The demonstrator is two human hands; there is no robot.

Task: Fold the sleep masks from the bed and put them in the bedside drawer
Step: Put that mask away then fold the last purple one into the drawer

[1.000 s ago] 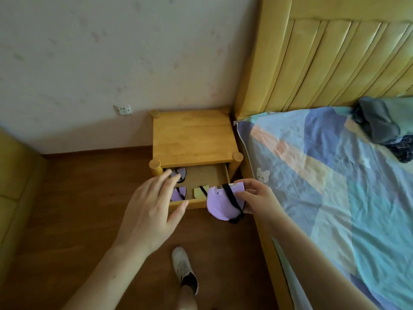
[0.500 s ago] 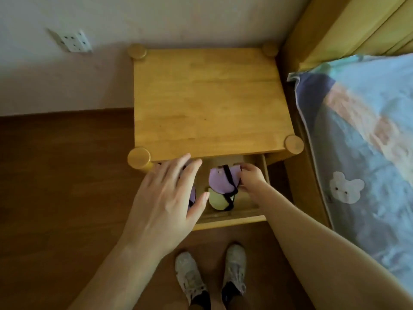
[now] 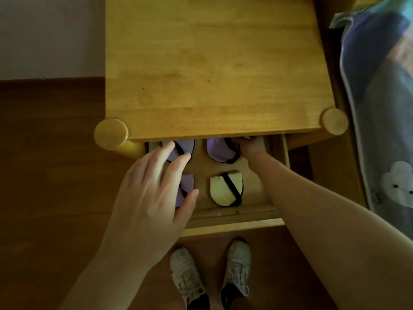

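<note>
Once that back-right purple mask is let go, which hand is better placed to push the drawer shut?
Left hand, probably: it hovers open by the drawer's front edge. The right hand is deep at the back by the purple mask.

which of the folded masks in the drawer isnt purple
The pale yellow sleep mask at the front right of the drawer, with a black strap across it. The three other visible masks are purple.

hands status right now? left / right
Left hand: open, fingers spread over the left side of the drawer, holding nothing.
Right hand: closed on the purple sleep mask at the back of the drawer.
</note>
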